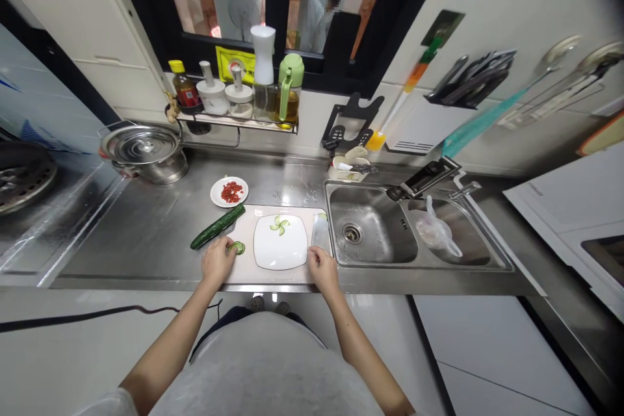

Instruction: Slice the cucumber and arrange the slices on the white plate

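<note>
A white square plate [281,252] lies on a pale cutting board [246,276], with several thin green cucumber pieces [279,225] fanned out near its far edge. Left of the plate, my left hand [218,264] has its fingers closed on a small stack of cucumber slices [237,247]. My right hand [324,269] is at the plate's right edge, fingers curled together; what they hold, if anything, is hidden. Just beyond it a wide knife blade [320,234] lies on the board, its handle not visible. A long cucumber [217,226] rests across the board's left edge.
Behind the board is a small white dish [214,195] of red pieces. A lidded steel pot [168,166] stands back left. To the right is a double sink [373,257] with a plastic bag [435,234] and a faucet [424,179]. A condiment shelf [234,122] hangs behind.
</note>
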`<state>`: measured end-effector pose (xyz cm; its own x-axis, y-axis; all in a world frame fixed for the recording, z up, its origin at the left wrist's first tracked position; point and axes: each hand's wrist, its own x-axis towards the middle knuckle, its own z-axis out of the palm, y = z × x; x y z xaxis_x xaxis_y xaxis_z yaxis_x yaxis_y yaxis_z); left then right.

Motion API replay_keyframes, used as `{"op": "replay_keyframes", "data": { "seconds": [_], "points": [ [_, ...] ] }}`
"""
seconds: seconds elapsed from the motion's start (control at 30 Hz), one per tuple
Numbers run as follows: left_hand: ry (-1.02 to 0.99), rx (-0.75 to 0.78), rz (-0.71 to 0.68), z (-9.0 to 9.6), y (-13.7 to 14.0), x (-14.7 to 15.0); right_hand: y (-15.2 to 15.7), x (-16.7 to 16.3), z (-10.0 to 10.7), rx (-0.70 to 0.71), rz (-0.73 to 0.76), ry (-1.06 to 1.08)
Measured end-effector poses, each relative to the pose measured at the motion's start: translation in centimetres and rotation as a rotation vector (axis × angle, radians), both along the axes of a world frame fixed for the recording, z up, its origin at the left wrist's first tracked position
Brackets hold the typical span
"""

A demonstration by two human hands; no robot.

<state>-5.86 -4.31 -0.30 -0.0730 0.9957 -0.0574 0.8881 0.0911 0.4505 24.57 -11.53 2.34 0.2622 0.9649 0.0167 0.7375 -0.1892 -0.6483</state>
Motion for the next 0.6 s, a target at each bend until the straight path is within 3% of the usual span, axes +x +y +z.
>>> {"op": "replay_keyframes", "data": {
  "seconds": [0.1, 0.2, 0.33, 0.47, 0.6],
  "points": [
    [-0.206, -0.011, 0.080, -0.3, 0.2, 0.2, 0.1, -0.2, -0.1, 0.009, 0.005, 0.011],
    [-0.583, -0.011, 0.179, -0.3, 0.9, 0.6, 0.5, -0.3, 0.0, 0.026, 0.010, 0.042],
    [-0.915, -0.016, 0.199, 0.9, 2.2, 1.7, 1.8, -1.1, 0.9, 0.072, 0.041, 0.095],
    [-0.814, 0.020, 0.132, 2.4, 2.8, 2.3, 3.6, -2.9, 2.5, 0.098, 0.104, 0.139],
    [-0.387, -0.026, 0.082, 2.7, 2.0, 1.6, 4.6, -4.7, 3.6, 0.098, 0.166, 0.172]
  ]
}}
